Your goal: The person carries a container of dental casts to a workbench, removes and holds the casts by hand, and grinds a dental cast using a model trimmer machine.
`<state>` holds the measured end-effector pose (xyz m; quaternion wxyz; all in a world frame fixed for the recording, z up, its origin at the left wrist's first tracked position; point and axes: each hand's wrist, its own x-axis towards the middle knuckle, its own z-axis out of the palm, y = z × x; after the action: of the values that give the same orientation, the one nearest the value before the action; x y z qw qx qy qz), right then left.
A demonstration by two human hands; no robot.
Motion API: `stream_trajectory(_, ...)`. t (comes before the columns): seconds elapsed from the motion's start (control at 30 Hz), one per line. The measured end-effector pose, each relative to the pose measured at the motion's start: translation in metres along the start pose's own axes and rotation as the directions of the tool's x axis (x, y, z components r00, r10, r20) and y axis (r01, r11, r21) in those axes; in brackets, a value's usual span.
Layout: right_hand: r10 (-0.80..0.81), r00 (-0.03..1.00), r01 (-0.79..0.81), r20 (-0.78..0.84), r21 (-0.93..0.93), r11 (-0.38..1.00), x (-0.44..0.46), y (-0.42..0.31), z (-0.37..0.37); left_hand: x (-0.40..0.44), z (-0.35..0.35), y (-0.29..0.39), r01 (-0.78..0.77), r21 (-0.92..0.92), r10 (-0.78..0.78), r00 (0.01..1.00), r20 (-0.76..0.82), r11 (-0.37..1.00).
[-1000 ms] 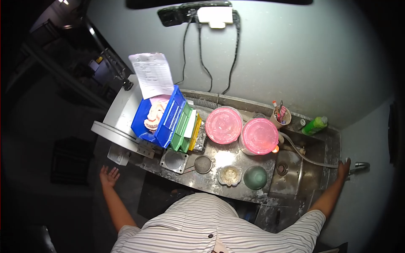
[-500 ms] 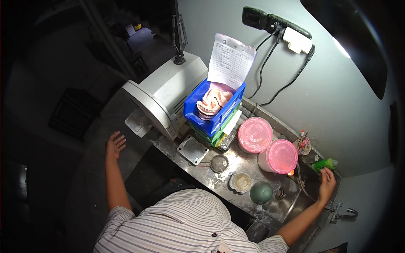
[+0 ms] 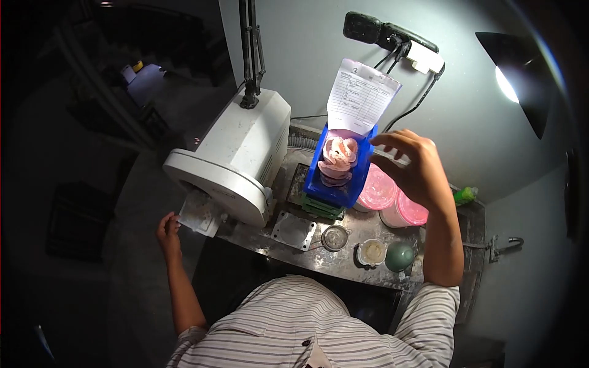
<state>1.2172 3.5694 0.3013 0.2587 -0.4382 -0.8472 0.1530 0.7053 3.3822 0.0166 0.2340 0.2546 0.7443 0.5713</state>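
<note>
In the head view, my right hand [image 3: 412,165] is raised over the pink-lidded tubs, fingers bent and apart, with nothing held. Its fingertips are close to the right side of a blue bin [image 3: 362,175]; contact is unclear. Inside the bin lie pink and white dental casts [image 3: 339,158], and a filled-in paper form [image 3: 362,98] stands up at its back. My left hand [image 3: 168,232] is loosely open at the far left, fingers slightly curled. It is beside the outer corner of a white tray [image 3: 199,214] at the front of a white machine [image 3: 215,181].
Green bins [image 3: 322,208] support the blue one. Along the metal counter are a square plate [image 3: 294,231], a round strainer [image 3: 334,238], a small bowl [image 3: 372,251], a green rubber bowl [image 3: 400,256], a pink-lidded tub [image 3: 410,211] and a tap [image 3: 509,245]. A lamp arm [image 3: 248,55] rises behind the machine.
My right hand has left the green bottle by the sink and swung up and leftward to the blue bin. My left hand has come nearer the tray. The view has shifted.
</note>
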Motion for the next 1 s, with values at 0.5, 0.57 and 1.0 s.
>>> stream_trajectory(0.5, 0.176, 0.984, -0.156, 0.027, -0.347, 0.925, 0.063, -0.002, 0.068, 0.075, -0.014, -0.035, -0.108, -0.151, 0.129, 0.982, 0.136, 0.983)
stream_trajectory(0.57, 0.215, 0.975, -0.218, -0.046, -0.331, 0.918, 0.056, -0.014, 0.062, 0.082, -0.015, -0.023, -0.130, -0.142, 0.151, 0.977, 0.150, 0.981)
stream_trajectory(1.0, 0.363, 0.896, -0.144, -0.256, 0.605, 0.783, -0.024, -0.133, 0.106, 0.042, 0.006, 0.113, -0.523, -0.384, 0.639, 0.708, 0.300, 0.760)
